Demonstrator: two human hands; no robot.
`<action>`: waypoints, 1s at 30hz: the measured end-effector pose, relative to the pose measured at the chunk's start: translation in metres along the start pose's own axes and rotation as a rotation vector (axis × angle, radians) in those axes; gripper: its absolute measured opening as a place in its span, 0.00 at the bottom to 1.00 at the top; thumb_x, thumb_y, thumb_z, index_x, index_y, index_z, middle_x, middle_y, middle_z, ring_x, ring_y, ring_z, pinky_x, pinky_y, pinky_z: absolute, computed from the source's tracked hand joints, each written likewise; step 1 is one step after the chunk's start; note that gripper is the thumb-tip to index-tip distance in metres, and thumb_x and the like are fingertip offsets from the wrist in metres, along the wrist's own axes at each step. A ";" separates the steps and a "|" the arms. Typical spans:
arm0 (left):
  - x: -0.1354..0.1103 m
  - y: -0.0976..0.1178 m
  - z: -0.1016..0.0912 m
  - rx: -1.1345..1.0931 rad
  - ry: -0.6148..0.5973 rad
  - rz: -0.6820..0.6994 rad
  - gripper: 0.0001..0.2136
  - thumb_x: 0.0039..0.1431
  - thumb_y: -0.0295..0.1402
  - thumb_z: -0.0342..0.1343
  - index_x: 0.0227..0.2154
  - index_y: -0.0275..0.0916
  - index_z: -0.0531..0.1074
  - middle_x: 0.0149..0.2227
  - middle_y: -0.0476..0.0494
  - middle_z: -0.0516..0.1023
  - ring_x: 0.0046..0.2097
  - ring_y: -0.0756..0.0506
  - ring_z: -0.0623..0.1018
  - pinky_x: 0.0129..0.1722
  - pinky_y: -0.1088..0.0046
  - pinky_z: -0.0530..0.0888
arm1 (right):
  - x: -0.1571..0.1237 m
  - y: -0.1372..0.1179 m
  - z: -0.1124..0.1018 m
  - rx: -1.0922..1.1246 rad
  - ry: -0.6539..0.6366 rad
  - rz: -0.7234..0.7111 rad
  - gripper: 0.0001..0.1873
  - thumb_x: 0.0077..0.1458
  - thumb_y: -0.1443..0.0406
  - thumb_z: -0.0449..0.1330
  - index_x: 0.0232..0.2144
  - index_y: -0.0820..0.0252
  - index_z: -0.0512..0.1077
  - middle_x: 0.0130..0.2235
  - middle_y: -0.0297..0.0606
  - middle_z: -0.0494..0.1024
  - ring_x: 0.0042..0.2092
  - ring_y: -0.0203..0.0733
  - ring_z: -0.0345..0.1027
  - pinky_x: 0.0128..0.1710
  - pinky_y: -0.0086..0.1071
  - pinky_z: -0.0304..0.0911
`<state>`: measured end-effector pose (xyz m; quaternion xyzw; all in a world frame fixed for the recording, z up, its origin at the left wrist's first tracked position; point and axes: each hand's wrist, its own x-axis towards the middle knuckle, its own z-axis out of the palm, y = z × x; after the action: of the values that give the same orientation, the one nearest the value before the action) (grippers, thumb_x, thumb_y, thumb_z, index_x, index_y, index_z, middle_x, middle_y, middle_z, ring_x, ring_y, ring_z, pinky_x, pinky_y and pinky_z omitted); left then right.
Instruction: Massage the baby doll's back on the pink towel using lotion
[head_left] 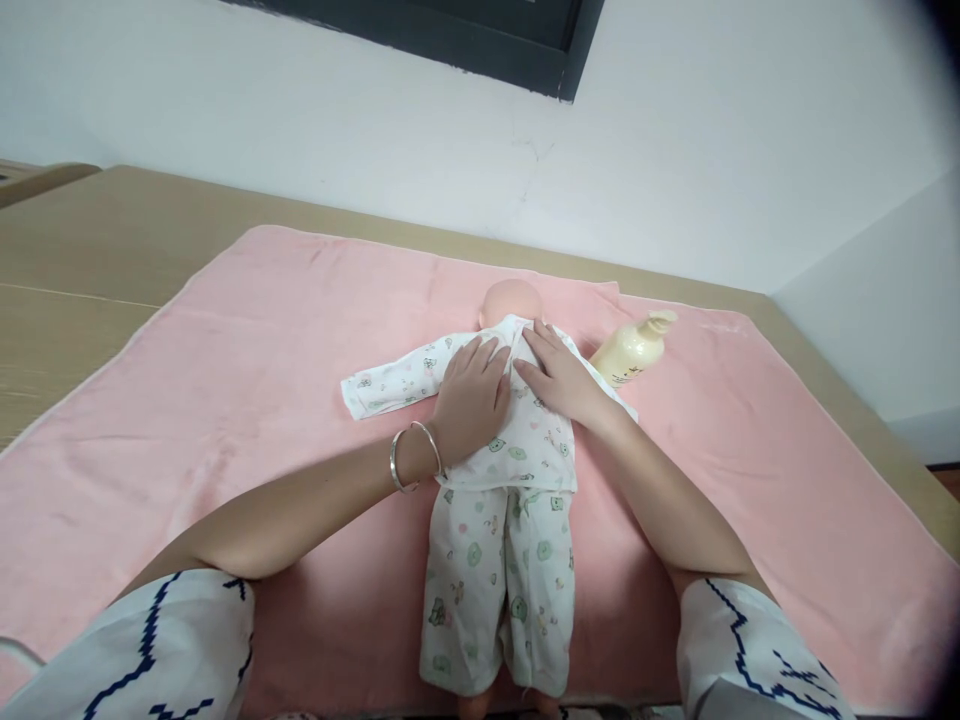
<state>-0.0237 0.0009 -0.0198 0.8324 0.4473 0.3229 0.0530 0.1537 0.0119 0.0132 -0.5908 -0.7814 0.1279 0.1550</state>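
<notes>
A baby doll (501,480) in white printed pyjamas lies on a pink towel (247,340), its bald head (511,298) pointing away from me. My left hand (471,398) lies flat on the doll's upper body, fingers stretched out, with two silver bangles at the wrist. My right hand (559,375) lies flat beside it on the doll's right shoulder area, fingers extended. Neither hand holds anything. One empty-looking sleeve (386,385) stretches out to the left.
A cream pump bottle (631,350) lies on its side on the towel just right of the doll's shoulder. The towel covers a wooden table (82,260) set against a white wall. Another table edge shows at far left.
</notes>
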 end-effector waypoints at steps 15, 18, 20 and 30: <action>-0.003 0.006 -0.003 0.156 -0.076 0.040 0.22 0.71 0.31 0.41 0.62 0.28 0.65 0.66 0.29 0.66 0.69 0.30 0.62 0.68 0.47 0.62 | -0.013 -0.016 0.004 -0.157 0.083 -0.043 0.27 0.71 0.60 0.42 0.61 0.68 0.68 0.68 0.54 0.65 0.71 0.58 0.54 0.69 0.55 0.53; -0.002 0.008 -0.006 0.122 -0.072 0.072 0.20 0.71 0.30 0.41 0.61 0.30 0.66 0.65 0.32 0.69 0.69 0.34 0.63 0.68 0.51 0.63 | -0.005 -0.011 0.004 -0.164 0.088 -0.036 0.27 0.71 0.60 0.42 0.61 0.68 0.67 0.68 0.53 0.64 0.71 0.60 0.53 0.69 0.57 0.52; 0.008 -0.001 -0.008 0.097 -0.080 0.099 0.20 0.70 0.30 0.41 0.59 0.30 0.67 0.63 0.32 0.70 0.67 0.35 0.66 0.67 0.52 0.65 | -0.010 -0.017 0.008 -0.210 0.095 -0.038 0.28 0.71 0.62 0.41 0.64 0.73 0.63 0.68 0.56 0.63 0.71 0.60 0.52 0.69 0.57 0.51; 0.012 -0.007 -0.009 0.205 -0.117 0.103 0.22 0.71 0.31 0.39 0.62 0.27 0.64 0.64 0.27 0.68 0.66 0.32 0.67 0.64 0.46 0.65 | -0.018 -0.023 0.006 -0.205 0.109 -0.068 0.26 0.68 0.64 0.45 0.63 0.67 0.67 0.67 0.50 0.66 0.70 0.55 0.56 0.70 0.49 0.53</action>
<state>-0.0296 0.0124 -0.0099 0.8726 0.4310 0.2285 -0.0231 0.1358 -0.0119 0.0149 -0.5829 -0.8003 0.0100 0.1402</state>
